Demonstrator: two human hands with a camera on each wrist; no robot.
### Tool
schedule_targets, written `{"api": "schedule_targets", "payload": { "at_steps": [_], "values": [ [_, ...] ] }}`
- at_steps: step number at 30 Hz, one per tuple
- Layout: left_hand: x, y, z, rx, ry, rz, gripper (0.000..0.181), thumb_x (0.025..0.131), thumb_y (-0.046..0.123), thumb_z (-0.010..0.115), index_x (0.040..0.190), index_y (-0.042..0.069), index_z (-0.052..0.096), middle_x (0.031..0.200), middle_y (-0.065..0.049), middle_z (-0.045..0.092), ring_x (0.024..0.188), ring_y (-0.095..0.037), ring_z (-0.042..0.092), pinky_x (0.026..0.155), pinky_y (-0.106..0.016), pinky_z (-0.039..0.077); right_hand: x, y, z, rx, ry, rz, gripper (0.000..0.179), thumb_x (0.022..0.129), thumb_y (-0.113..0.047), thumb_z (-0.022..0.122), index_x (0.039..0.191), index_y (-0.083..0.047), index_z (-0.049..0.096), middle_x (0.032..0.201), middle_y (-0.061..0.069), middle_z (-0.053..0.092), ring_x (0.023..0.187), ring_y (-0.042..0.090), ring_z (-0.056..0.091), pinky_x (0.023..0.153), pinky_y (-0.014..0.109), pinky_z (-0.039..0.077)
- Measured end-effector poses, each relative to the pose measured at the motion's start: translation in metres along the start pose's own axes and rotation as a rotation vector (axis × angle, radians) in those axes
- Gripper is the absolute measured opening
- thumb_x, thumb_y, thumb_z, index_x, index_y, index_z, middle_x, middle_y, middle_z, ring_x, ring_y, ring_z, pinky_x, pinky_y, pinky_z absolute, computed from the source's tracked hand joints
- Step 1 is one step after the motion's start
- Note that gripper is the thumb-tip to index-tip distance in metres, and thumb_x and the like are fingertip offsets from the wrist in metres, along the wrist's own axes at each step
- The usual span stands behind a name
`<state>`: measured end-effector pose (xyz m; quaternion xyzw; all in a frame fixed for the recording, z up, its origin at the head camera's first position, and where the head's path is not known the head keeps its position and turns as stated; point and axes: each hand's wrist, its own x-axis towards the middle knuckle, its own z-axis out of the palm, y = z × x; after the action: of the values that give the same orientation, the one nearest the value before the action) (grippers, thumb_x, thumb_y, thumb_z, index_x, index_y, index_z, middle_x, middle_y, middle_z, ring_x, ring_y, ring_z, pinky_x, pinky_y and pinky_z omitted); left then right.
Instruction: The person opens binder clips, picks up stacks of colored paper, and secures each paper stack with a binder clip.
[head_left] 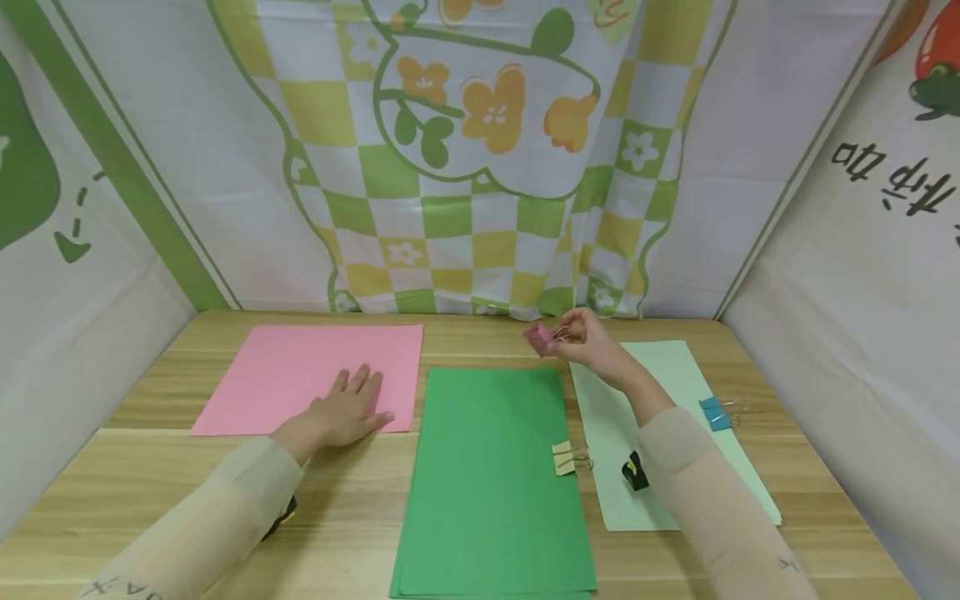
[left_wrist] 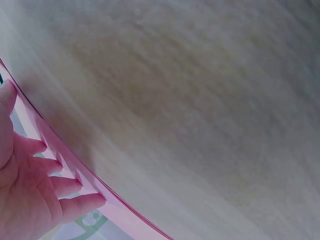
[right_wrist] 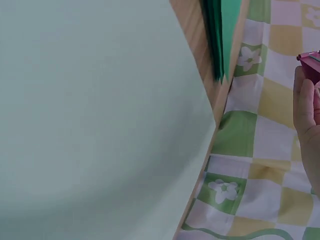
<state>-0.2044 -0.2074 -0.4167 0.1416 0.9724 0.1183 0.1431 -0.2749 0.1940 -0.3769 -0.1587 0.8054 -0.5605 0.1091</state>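
My left hand [head_left: 341,414] rests with spread, straight fingers on the pink paper [head_left: 300,367] at the left of the table. In the left wrist view its fingers [left_wrist: 80,202] lie over the pink paper's surface close to the edge. My right hand [head_left: 592,343] pinches a pink binder clip [head_left: 538,339] by its wire handles, above the far edge of the table. The clip's body points left, toward the pink paper. Only a corner of that binder clip [right_wrist: 311,62] shows in the right wrist view, beside the fingers.
Green paper [head_left: 495,500] lies mid-table with a yellow binder clip [head_left: 564,458] on its right edge. Right of it, pale green paper [head_left: 622,417] carries a blue binder clip [head_left: 716,413]. Curtains [head_left: 480,233] hang behind the wooden table [head_left: 105,492].
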Motion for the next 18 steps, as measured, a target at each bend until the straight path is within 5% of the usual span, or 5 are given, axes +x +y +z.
{"api": "schedule_targets", "payload": {
  "at_steps": [6,12,18],
  "values": [
    [-0.004,0.003,-0.001,-0.006,-0.004,0.0,0.081,0.103,0.052,0.043,0.157,-0.003,0.016,0.162,-0.03,0.005,0.145,-0.06,0.005,0.1,-0.083,0.022,-0.007,-0.004,-0.006,0.133,0.042,-0.016,0.047,0.094,-0.009,0.061,0.129,0.0,0.031,0.13,0.022,0.055,0.101,0.007,0.061,0.088,0.023,0.053],
    [-0.005,0.006,-0.004,0.012,-0.012,0.011,0.081,0.103,0.049,0.046,0.155,-0.005,0.018,0.161,-0.032,0.007,0.144,-0.062,0.008,0.098,-0.083,0.025,-0.013,-0.007,-0.009,0.273,0.067,-0.051,0.035,0.093,-0.001,0.057,0.12,-0.005,0.035,0.119,0.005,0.057,0.1,0.005,0.062,0.089,0.02,0.054],
    [0.006,0.003,-0.017,0.06,0.006,0.047,0.073,0.099,0.044,0.055,0.147,-0.008,0.036,0.153,-0.035,0.03,0.139,-0.059,0.028,0.102,-0.075,0.034,-0.02,-0.008,-0.009,0.358,0.08,-0.06,0.032,0.094,0.003,0.056,0.114,-0.01,0.034,0.115,-0.004,0.057,0.104,0.003,0.061,0.093,0.02,0.053]
  ]
}}
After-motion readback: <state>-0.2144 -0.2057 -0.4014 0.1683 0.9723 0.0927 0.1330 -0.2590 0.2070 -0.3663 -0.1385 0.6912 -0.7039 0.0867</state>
